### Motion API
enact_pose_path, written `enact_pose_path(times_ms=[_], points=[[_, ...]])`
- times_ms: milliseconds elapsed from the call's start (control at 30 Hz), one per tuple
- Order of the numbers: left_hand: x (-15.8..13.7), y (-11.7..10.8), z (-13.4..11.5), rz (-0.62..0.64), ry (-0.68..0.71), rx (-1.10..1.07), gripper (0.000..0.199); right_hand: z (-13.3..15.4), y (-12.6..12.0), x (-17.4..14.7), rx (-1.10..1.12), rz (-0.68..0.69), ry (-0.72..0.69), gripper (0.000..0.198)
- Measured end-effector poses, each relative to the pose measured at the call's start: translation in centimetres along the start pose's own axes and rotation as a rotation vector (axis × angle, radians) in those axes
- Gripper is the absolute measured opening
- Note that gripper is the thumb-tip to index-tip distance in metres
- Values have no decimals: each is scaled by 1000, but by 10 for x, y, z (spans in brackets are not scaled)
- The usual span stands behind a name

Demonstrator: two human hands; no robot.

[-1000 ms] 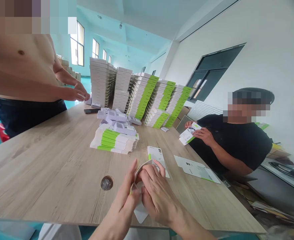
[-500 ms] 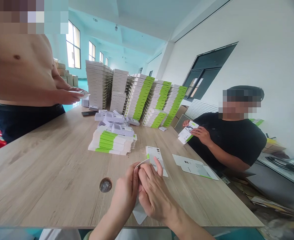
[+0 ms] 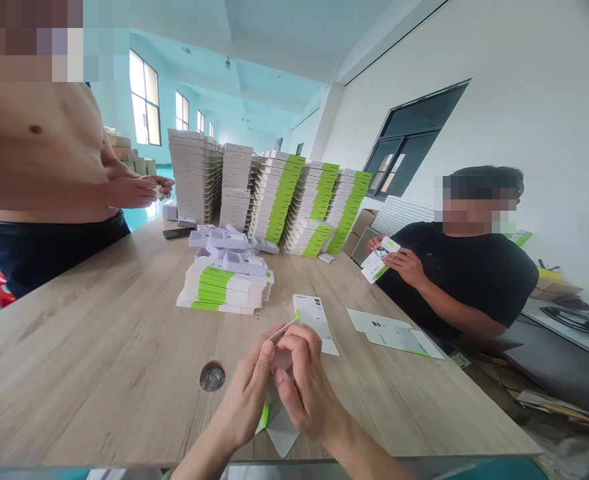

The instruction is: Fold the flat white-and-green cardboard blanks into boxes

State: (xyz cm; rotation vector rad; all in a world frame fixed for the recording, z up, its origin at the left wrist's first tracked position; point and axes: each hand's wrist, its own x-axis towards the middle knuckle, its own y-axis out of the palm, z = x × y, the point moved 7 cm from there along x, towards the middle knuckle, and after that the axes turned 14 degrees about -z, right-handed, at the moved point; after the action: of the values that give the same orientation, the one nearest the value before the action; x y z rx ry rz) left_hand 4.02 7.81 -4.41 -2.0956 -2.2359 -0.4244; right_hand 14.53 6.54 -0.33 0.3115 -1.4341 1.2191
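Note:
Between my two hands is a white and green cardboard box blank [image 3: 283,427], partly folded, its pointed flap toward the table's front edge. My left hand [image 3: 249,383] grips its left side, thumb pressed against the upper edge. Curled over the right side, my right hand [image 3: 307,383] has its fingers on the card; the palm hides much of it. Just beyond my hands lies a flat printed box blank [image 3: 317,320]. Another unfolded blank [image 3: 394,332] lies to the right.
A stack of flat blanks [image 3: 224,290] with purple-white plastic trays [image 3: 244,260] on top stands ahead. Tall stacks of boxes [image 3: 279,200] rise behind, near a phone [image 3: 178,233]. The table has a round hole [image 3: 213,375]. Co-workers stand left and sit right, the latter holding a blank [image 3: 380,260].
My right hand's raised index finger has curled down onto the card, and the blank has opened a little, showing green. The left co-worker's hands now hold something smaller.

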Motion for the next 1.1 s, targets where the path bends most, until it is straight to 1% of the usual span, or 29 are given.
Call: enact_pose_path(times_ms=[33, 67, 100, 133, 167, 233, 267, 300, 367, 433, 467, 600, 767, 867, 967, 1100], points=[[-2, 0, 3, -11, -11, -11, 60, -5, -2, -4, 29, -66, 48, 22], [-3, -1, 7, -33, -26, -15, 62, -12, -5, -8, 56, -146, 128, 22], [-4, -1, 10, -57, -43, -14, 64, -21, -8, -13, 87, -226, 241, 23], [-6, 0, 14, -78, -60, -9, 66, -32, -9, -19, 132, -286, 387, 24], [-7, 1, 16, -88, -73, -4, 68, -42, -7, -24, 190, -310, 552, 27], [-10, 8, 19, -69, -76, -5, 67, -55, 3, -36, 333, -273, 871, 34], [-11, 12, 20, -48, -70, -9, 66, -57, 8, -39, 403, -252, 994, 35], [-11, 16, 20, -33, -64, -16, 65, -58, 11, -42, 457, -255, 1088, 34], [-12, 22, 20, -24, -53, -38, 62, -58, 12, -44, 504, -333, 1187, 28], [-12, 25, 20, -36, -50, -56, 60, -58, 9, -45, 478, -409, 1200, 25], [-12, 26, 20, -52, -52, -64, 59, -58, 8, -45, 439, -422, 1184, 24], [-12, 24, 16, -142, -64, -59, 53, -59, 6, -45, 291, -416, 1108, 23], [-21, 22, 13, -155, -70, -71, 53, -58, 5, -46, 252, -430, 1072, 25], [-28, 21, 21, -142, -70, -100, 55, -56, 4, -45, 240, -433, 1056, 31], [-30, 20, 33, -112, -85, -37, 55, -56, 6, -46, 231, -420, 1036, 32], [-27, 13, 45, -194, -111, 61, 50, -61, 7, -47, 212, -414, 1009, 32]])
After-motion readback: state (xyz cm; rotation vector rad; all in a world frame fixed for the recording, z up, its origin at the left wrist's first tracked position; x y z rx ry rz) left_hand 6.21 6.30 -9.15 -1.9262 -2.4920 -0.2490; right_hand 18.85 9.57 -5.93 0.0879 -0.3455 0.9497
